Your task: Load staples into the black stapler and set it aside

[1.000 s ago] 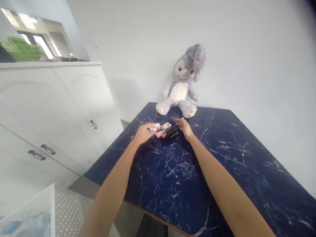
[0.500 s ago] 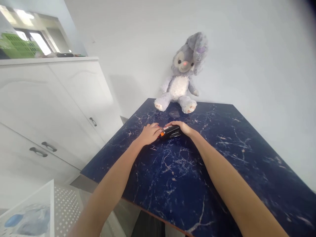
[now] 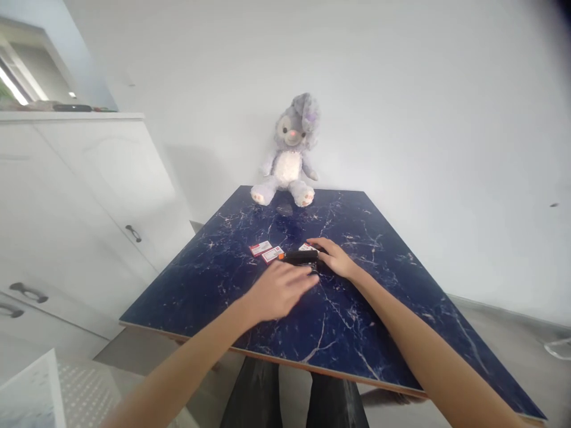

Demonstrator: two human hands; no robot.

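Observation:
A black stapler (image 3: 300, 257) with an orange end lies across the middle of the dark blue marbled table (image 3: 276, 339). My right hand (image 3: 335, 259) is closed around its right end. Beneath those fingers shows part of a small red-and-white box (image 3: 307, 247). My left hand (image 3: 281, 290), slightly blurred, hovers just in front of the stapler with its fingers stretched out and nothing in them. Two more small red-and-white boxes, one farther back (image 3: 260, 248) and one nearer (image 3: 272, 255), lie to the left of the stapler.
A grey plush rabbit (image 3: 289, 160) sits at the table's far edge against the wall. White cabinets (image 3: 107, 178) stand on the left. A white perforated basket (image 3: 84, 386) is at the lower left. My legs (image 3: 254, 392) are under the table's front edge.
My left hand has come off the stapler and moved toward me, fingers spreading. The stapler now lies nearer me, and the small boxes have come into sight. The view has shifted right.

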